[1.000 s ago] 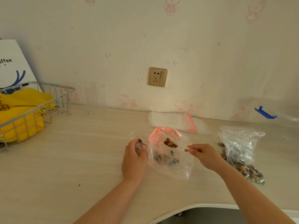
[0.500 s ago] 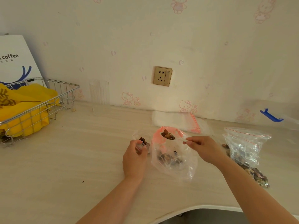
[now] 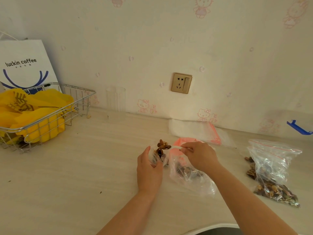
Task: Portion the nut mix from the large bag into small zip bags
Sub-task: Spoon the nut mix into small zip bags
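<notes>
The large clear bag (image 3: pixel 191 175) with a pink zip top lies on the table centre, nuts pooled inside. My right hand (image 3: pixel 199 156) pinches a small clear spoon (image 3: pixel 174 147) heaped with brown nuts (image 3: pixel 163 145). The spoon's bowl hangs over the mouth of a small zip bag (image 3: pixel 159 157) that holds a few nuts. My left hand (image 3: pixel 149 168) grips that small bag upright just left of the large bag.
A stack of empty zip bags (image 3: pixel 196 131) lies by the wall. Filled zip bags (image 3: pixel 271 168) sit at the right. A wire basket (image 3: pixel 50 116) with yellow packets stands far left, a clear cup (image 3: pixel 116 100) beside it, a blue clip (image 3: pixel 298 128) far right.
My right hand has lifted the loaded spoon out of the large bag and carried it left, over the small bag held in my left hand.
</notes>
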